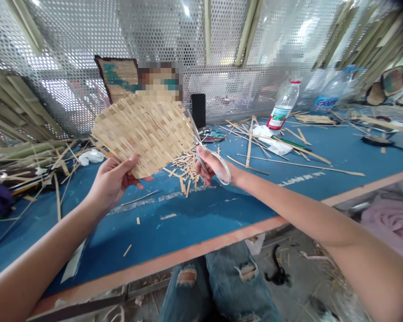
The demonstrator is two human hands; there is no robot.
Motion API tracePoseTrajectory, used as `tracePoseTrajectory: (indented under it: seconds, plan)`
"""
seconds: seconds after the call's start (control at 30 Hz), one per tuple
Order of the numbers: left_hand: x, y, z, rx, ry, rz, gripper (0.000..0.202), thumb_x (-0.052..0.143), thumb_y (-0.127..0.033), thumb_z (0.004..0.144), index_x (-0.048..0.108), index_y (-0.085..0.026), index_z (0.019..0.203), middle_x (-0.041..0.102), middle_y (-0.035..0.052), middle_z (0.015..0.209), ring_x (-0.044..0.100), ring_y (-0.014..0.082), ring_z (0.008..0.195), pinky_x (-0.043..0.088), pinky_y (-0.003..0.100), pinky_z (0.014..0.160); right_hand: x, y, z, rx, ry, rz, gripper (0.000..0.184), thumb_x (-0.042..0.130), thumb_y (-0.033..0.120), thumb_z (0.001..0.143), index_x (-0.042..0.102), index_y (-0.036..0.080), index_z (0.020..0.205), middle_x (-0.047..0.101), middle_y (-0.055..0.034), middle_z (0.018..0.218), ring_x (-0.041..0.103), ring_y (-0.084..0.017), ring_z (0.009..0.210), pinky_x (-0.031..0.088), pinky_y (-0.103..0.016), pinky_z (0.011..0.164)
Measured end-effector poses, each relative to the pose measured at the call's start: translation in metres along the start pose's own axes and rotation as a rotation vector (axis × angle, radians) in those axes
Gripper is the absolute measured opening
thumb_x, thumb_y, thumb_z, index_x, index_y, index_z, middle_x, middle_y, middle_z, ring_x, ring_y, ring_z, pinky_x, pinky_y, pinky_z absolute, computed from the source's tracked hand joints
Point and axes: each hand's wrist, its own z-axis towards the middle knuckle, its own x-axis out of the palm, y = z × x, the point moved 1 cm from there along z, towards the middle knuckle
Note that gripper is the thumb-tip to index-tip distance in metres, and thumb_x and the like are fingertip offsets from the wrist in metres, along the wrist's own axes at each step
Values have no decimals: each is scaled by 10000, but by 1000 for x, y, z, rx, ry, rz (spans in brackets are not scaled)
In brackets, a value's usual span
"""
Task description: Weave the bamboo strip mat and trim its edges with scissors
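Note:
A rounded piece of woven bamboo (147,134) is held up above the blue table. My left hand (116,179) grips its lower edge, thumb on the near face and fingers behind. In my right hand (211,165) is a pair of scissors (223,172) with pale grey handles, its blades pointing up along the weave's right edge. Whether the blades touch the weave I cannot tell. Beneath lies a heap of short bamboo offcuts (187,167).
A black phone (198,110) leans against the perforated metal panel (168,27). A bottle with a red cap (284,107) and a larger clear bottle (334,91) stand at the back right. Long bamboo strips (302,166) litter the blue table (201,228). Bamboo poles (27,98) lean at left.

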Motion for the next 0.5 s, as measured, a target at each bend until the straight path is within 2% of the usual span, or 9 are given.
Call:
tracePoseTrajectory:
  seconds: [0.13, 0.23, 0.33, 0.5]
  plan:
    - [0, -1, 0, -2, -8, -5, 324, 893, -306, 707, 708, -85, 855, 746, 59, 663, 738, 283, 495, 528, 248, 299, -1, 1, -1, -10, -50, -54, 795, 379, 937, 841, 591, 192, 662, 413, 49, 384, 457, -110, 313, 462, -249, 378]
    - [-1, -4, 0, -2, 10, 5, 315, 871, -289, 735, 700, -86, 904, 732, 55, 634, 743, 285, 507, 529, 242, 307, -7, 2, 2, -17, -24, -95, 839, 325, 949, 839, 624, 176, 706, 456, 34, 411, 503, -111, 344, 495, -240, 422]
    - [-2, -6, -1, -52, 43, 46, 333, 875, -297, 731, 694, -82, 910, 732, 62, 636, 750, 289, 526, 548, 247, 329, -12, 1, 7, 50, 19, -55, 862, 279, 970, 817, 620, 182, 744, 485, 30, 453, 545, -113, 384, 546, -244, 493]
    - [-3, -1, -1, -102, 106, 73, 348, 858, -315, 753, 687, -95, 961, 757, 84, 685, 748, 283, 527, 575, 272, 357, -17, 2, 7, 59, 90, -42, 832, 314, 943, 848, 622, 181, 718, 475, 33, 451, 545, -118, 395, 562, -264, 514]
